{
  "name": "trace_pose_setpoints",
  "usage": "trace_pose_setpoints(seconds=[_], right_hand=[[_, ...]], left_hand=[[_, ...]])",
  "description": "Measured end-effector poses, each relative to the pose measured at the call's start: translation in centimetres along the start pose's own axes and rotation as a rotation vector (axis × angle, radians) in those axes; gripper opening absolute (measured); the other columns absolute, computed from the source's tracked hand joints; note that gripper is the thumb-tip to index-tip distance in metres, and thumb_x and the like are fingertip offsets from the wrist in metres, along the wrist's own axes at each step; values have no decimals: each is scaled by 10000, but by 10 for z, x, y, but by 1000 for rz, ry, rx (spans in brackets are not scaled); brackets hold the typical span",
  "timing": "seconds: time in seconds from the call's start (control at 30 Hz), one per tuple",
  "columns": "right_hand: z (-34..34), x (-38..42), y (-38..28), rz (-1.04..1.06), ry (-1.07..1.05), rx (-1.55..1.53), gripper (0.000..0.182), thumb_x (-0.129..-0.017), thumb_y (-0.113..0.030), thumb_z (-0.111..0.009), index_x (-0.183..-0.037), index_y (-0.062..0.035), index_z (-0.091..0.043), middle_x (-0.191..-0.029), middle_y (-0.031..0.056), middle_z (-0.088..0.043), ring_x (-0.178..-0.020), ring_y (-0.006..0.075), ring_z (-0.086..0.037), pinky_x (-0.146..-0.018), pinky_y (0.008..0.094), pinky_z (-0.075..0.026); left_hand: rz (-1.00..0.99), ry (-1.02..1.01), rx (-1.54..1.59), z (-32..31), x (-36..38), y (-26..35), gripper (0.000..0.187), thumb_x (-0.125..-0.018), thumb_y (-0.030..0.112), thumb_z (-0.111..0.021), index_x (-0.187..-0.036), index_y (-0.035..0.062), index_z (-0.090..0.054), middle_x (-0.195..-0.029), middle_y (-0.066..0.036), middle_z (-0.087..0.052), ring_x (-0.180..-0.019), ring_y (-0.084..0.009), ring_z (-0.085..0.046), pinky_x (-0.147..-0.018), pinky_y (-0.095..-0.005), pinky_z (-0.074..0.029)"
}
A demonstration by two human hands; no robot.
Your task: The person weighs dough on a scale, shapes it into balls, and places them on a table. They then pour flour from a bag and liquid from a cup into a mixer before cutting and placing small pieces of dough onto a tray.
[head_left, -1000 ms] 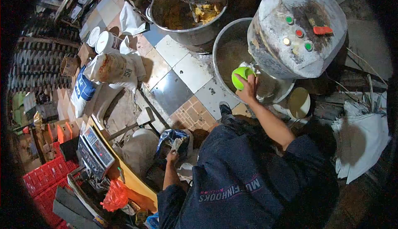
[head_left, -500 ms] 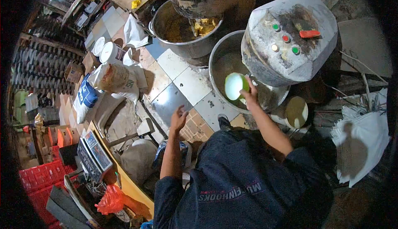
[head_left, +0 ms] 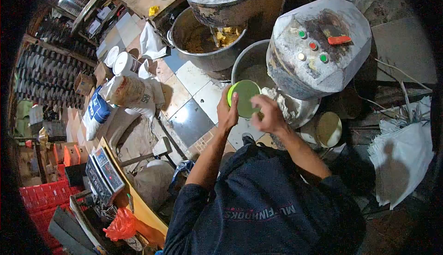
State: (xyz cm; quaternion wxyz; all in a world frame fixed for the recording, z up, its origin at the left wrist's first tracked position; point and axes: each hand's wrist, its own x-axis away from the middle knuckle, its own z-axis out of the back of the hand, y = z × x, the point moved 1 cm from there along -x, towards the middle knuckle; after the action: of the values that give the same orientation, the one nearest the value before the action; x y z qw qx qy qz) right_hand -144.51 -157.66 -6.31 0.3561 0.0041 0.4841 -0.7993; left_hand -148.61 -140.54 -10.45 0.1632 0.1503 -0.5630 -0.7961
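Note:
My left hand (head_left: 228,109) grips a green bowl (head_left: 245,99) by its rim, thumb over the edge, with the bowl's green inside facing up toward me. Right beside it is my right hand (head_left: 268,115), its bent fingers smeared by motion near the bowl's right side. Both hands are over the near edge of a large metal mixing bowl (head_left: 240,63). In that mixing bowl, behind my right hand, lies a lumpy white mass (head_left: 287,105). A mixer head (head_left: 320,47) with coloured buttons and a red lever covers part of the mixing bowl.
Another mixing bowl (head_left: 177,36) holding yellow-brown stuff stands at the back under a second mixer head (head_left: 230,1). Sacks (head_left: 127,91) and a white bucket (head_left: 125,64) stand on the tiles to the left. A round container (head_left: 329,129) and white sacks (head_left: 399,158) are at the right.
The green bowl has passed from my right hand to my left, which came up and right. White stuff that showed in it is gone; a white mass now shows in the mixing bowl.

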Motion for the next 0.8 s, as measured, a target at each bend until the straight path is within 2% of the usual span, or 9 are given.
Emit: trace_pose_setpoints(seconds=[0.13,0.23,0.37,0.4,0.53,0.6,0.67,0.77,0.8], right_hand=[[-8,-4,-1,278,-233,817,522,-655,-334,-685,-948,76,-548,-1025,282,-584,-1028,401,-577,-1000,467,-411],[-11,-13,-15,-112,-819,498,683,-582,-418,-711,-999,104,-570,-1024,310,-581,-1009,418,-580,-1021,483,-389],[-11,-21,-14,375,-299,784,655,-599,-431,-717,-957,105,-598,-931,290,-624,-941,418,-609,-1017,487,-384],[-17,-24,-10,11,-821,670,654,-611,-453,-713,-948,97,-604,-898,274,-633,-940,414,-610,-1027,468,-369],[-14,-30,-38,153,-440,552,580,-609,-463,-703,-890,44,-682,-833,215,-658,-853,389,-636,-1005,478,-371],[-25,-22,-12,174,-521,698,581,-622,-477,-697,-888,38,-671,-831,223,-654,-815,385,-640,-943,480,-422],[-31,-30,-15,-64,-1019,667,690,-637,-527,-702,-984,64,-622,-847,257,-643,-793,409,-639,-831,497,-484],[-22,-43,-34,-178,-695,261,624,-611,-472,-758,-829,89,-595,-812,246,-608,-759,378,-609,-713,415,-507],[-12,-52,-42,-199,-652,110,750,-657,-565,-711,-927,125,-591,-899,304,-627,-867,459,-618,-816,510,-485]], left_hand=[[-119,11,-181,8,0,18,465,-975,405,-448,-1299,79,-512,-1086,-249,-607,-995,-411,-602,-864,-437,-469],[-134,119,-281,15,-1,26,439,-965,406,-463,-1283,110,-533,-1037,-247,-607,-944,-419,-604,-833,-463,-472],[-167,116,-251,26,0,31,410,-960,385,-477,-1266,122,-551,-1043,-248,-604,-945,-420,-604,-829,-476,-473],[-203,98,-269,30,0,34,405,-959,378,-479,-1265,122,-553,-1052,-252,-603,-950,-421,-605,-830,-477,-473],[-192,202,-268,27,2,26,400,-946,348,-499,-1273,124,-550,-998,-232,-597,-895,-406,-606,-789,-466,-476],[-218,173,-249,34,-2,31,396,-946,343,-498,-1274,127,-551,-1006,-230,-599,-910,-407,-607,-800,-460,-479],[-182,95,-296,42,-3,48,398,-958,344,-478,-1272,109,-547,-1072,-239,-609,-982,-408,-609,-847,-440,-483],[-211,152,-155,35,-5,13,423,-965,359,-466,-1271,77,-541,-1106,-237,-616,-1014,-393,-612,-874,-423,-482],[-120,130,-4,35,-6,13,466,-974,392,-445,-1279,51,-532,-1145,-217,-625,-1060,-341,-614,-912,-399,-470]])
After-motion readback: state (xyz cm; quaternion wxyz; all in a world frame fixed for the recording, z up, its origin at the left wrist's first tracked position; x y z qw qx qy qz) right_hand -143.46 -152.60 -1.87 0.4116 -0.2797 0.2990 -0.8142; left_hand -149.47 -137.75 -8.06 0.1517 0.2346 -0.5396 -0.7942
